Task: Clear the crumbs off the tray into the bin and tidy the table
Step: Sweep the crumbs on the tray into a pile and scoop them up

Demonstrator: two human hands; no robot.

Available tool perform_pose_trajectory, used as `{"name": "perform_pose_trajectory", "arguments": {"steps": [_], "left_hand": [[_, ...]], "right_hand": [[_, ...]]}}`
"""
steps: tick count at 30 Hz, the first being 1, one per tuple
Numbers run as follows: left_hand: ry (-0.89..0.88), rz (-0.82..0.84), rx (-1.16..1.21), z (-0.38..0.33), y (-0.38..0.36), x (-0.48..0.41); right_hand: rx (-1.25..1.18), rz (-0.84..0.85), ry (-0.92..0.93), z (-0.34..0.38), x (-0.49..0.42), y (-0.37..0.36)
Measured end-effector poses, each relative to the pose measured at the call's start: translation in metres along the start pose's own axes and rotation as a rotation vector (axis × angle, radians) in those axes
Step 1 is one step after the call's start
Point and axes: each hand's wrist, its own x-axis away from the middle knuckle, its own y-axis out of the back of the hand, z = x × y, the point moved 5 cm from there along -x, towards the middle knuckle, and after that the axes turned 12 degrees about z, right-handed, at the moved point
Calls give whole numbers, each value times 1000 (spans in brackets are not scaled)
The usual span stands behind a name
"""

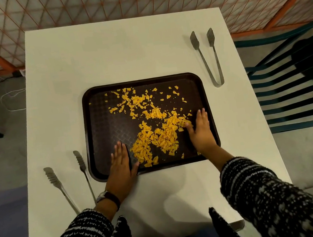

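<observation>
Orange crumbs (153, 130) are scattered over the dark tray (98, 110), heaped between the flat, unclenched left hand (120, 163) and right hand (200, 130).

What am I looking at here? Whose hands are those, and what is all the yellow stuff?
There is one picture, taken by a camera worn on a person's head, so you look down just as they do. The two arms in speckled sleeves are theirs. The left hand wears a wristwatch; the right hand is opposite it. Both lie flat and open on a dark tray, one each side of a heap of yellow crumbs, as if pushing them together. Neither hand holds anything. The tray sits on a white table. Two metal tongs also lie there: one pair beyond the tray on the right, another beside the left arm. A dark green chair stands to the right.
</observation>
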Motion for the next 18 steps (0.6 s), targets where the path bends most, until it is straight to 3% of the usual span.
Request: {"name": "perform_pose_trajectory", "arguments": {"steps": [4,10,15,18], "left_hand": [[4,4,-14,1,0,-1],[2,2,-15,3,-2,-3],[-4,-2,-34,4,-2,-2],[11,-4,-49,4,-3,-2]], "right_hand": [[111,54,60,13,5,-23],[-29,219,306,47,33,-59],[20,23,151,29,-7,-12],[69,8,37,20,-26,0]]}}
